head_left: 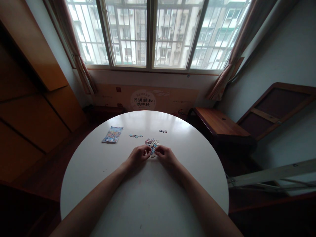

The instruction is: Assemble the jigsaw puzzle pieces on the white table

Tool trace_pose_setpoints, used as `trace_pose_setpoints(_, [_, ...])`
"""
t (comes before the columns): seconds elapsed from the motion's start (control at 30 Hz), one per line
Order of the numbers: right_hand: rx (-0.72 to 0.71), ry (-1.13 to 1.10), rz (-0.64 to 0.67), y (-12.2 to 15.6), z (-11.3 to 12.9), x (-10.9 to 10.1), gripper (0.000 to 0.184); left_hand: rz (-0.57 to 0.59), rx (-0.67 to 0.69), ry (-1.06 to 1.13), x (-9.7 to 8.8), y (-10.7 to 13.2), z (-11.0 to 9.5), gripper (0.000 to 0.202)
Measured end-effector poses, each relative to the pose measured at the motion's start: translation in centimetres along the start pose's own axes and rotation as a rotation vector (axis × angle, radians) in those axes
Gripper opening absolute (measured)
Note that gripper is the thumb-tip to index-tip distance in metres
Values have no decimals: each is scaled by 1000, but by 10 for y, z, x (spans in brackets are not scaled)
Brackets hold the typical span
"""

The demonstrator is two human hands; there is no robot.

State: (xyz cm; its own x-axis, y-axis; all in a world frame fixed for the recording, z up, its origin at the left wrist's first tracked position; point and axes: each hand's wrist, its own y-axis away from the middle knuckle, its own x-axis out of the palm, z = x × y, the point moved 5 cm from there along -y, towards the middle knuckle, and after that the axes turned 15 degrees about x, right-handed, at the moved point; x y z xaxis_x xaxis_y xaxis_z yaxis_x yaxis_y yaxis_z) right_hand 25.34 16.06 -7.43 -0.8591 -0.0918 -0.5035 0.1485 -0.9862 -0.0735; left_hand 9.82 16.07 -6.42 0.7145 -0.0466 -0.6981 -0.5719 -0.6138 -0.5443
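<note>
A small heap of jigsaw pieces (pixel 151 143) lies near the middle of the round white table (pixel 153 194), in mixed blue, white and reddish colours. My left hand (pixel 140 154) is at the heap's near left side, thumb and fingertips pinched on a jigsaw piece. From the right, my right hand (pixel 166 154) is closed in a similar pinch at the heap's near edge, its fingertips on a piece. The two hands almost meet, and the fingers partly hide what they hold. Beyond the left hand lies a row of joined-looking pieces (pixel 135 136).
A smaller cluster of pieces (pixel 163 131) lies farther back on the right. On the table's left rests a colourful printed sheet (pixel 113 134). A wooden bench (pixel 222 120) stands past the table's right edge, with cabinets (pixel 22 125) to the left.
</note>
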Motion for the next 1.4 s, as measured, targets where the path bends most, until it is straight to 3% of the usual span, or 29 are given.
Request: trace_pose_setpoints(1.4, [-18,45,1,3,2,-1,12,21,-5,-22,1,0,0,13])
